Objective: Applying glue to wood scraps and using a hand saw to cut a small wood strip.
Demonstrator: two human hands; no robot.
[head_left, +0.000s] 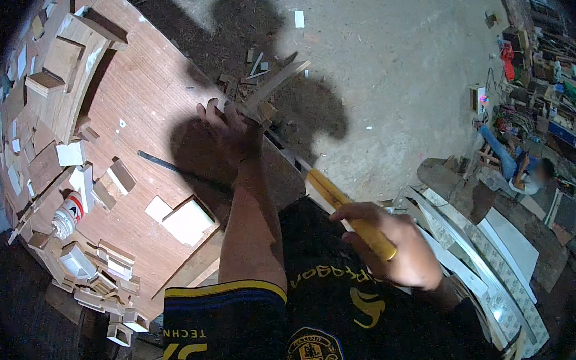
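Note:
My left hand (pixel 233 133) is at the edge of the wooden table (pixel 154 109), its fingers curled and partly in shadow. It grips a pale wooden strip (pixel 280 82) that juts out past the edge over the floor. Closer to my body, my right hand (pixel 401 245) is wrapped round the thick yellow handle (pixel 333 193) of a hand tool. The tool's narrow metal end points toward the table edge, and its exact kind is unclear. A dark thin strip (pixel 158 161) lies on the table left of my forearm.
Small wooden box-like pieces (pixel 96 280) and a white can (pixel 67 216) crowd the table's left side. A larger wooden frame (pixel 73 68) stands at the far left. Long panels (pixel 484 266) lean at right. Beyond them, a person (pixel 517 172) sits among scrap wood.

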